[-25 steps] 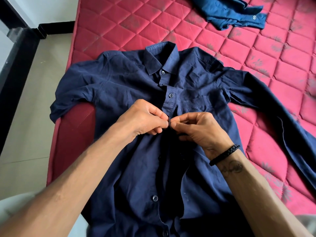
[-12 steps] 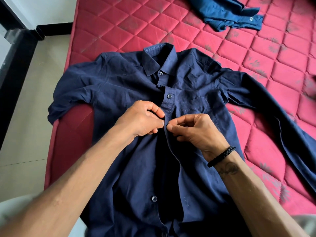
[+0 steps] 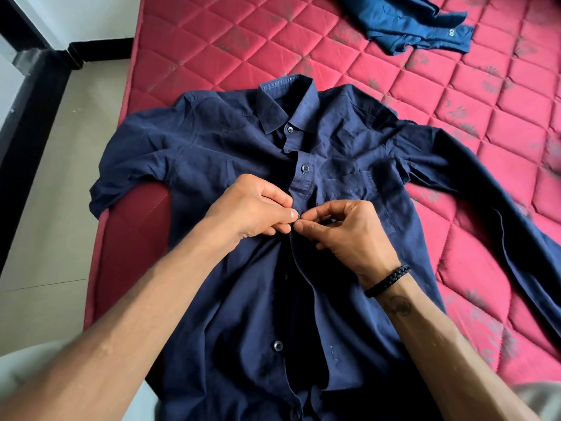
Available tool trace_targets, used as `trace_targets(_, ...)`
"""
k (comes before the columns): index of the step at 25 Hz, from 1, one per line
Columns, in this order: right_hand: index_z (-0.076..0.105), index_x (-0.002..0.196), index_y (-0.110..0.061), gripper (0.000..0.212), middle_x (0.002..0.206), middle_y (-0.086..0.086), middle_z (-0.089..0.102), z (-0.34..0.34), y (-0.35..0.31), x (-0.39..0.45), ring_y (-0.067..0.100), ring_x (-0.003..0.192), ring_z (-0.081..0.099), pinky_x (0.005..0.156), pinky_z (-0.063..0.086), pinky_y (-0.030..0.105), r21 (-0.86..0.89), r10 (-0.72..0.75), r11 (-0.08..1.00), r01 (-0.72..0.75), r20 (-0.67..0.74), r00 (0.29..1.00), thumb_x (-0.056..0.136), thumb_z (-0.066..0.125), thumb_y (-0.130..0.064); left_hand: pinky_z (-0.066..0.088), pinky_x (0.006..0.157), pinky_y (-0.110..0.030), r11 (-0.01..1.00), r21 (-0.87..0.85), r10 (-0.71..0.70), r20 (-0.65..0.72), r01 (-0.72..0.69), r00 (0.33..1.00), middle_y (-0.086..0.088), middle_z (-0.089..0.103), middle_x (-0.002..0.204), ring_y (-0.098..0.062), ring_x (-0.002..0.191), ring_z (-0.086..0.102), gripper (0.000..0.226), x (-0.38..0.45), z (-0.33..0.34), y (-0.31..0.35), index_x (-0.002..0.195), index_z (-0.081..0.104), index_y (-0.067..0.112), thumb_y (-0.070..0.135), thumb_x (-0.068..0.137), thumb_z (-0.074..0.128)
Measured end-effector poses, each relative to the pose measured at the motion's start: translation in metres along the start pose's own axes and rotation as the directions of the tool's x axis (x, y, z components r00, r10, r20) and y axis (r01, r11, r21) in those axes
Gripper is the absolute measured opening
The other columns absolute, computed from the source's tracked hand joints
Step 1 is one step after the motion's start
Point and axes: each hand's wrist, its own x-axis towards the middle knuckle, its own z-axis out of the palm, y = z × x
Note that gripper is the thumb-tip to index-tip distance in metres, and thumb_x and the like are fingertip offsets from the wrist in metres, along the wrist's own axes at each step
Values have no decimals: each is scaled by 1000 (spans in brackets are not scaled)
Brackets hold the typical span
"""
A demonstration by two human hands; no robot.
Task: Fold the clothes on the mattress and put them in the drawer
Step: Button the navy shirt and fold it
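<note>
Head view showed the navy shirt lying face up on the red mattress, collar away from me. My left hand and right hand met at its placket, each pinching fabric around a small button. Compared with half a second before, the fingertips had closed together. I counted two garments: this shirt and one crumpled blue garment further up the mattress.
</note>
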Motion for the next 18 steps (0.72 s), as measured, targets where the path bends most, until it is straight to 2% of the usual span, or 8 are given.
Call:
trace_targets(4,78,84,-9,16,74,9,73,-2,-1,0,15,61,61,61,56,30,12,1,1000,-1,33,999,77,90,-16,56,67,-25,1000,5,12,-44,-12,999,-2,78,75,-8,70,75,15,2,1,-2,94,74,17,13,83,82)
trace_targets(7,78,84,-9,15,73,2,72,-2,0,1,16,62,61,63,56,31,29,9,1000,-10,41,999,78,90,-15,59,76,-28,1000,15,10,-77,-9,997,0,79,79,-7,72,71,17,4,4,-4,93,74,25,14,82,82)
trace_targets(9,78,85,-9,13,73,2,71,-1,1,2,15,62,62,62,57,29,40,13,999,-14,36,999,80,88,-16,57,79,-24,1000,21,14,-83,-12,996,5,77,90,-5,82,70,21,4,5,-3,98,74,28,16,83,81)
trace_targets(10,78,86,-9,12,73,2,71,-1,2,2,14,63,63,62,57,27,50,10,999,-12,37,999,81,87,-16,54,76,-20,999,31,19,-79,-17,997,8,75,94,-3,88,68,23,3,5,-2,104,74,28,16,85,80)
trace_targets(13,78,88,-7,7,75,5,71,-1,2,2,13,68,66,62,57,23,116,18,993,-23,47,999,87,82,-12,46,70,-14,999,29,39,-67,-37,997,12,70,94,2,93,64,27,4,6,-2,113,74,26,16,88,77)
trace_targets(18,77,91,-5,6,74,6,70,-1,3,3,13,69,67,61,56,21,156,23,987,-32,62,998,94,73,-9,52,85,-17,998,21,62,-41,-61,997,10,73,97,-1,95,68,30,5,4,-3,109,74,27,15,83,83)
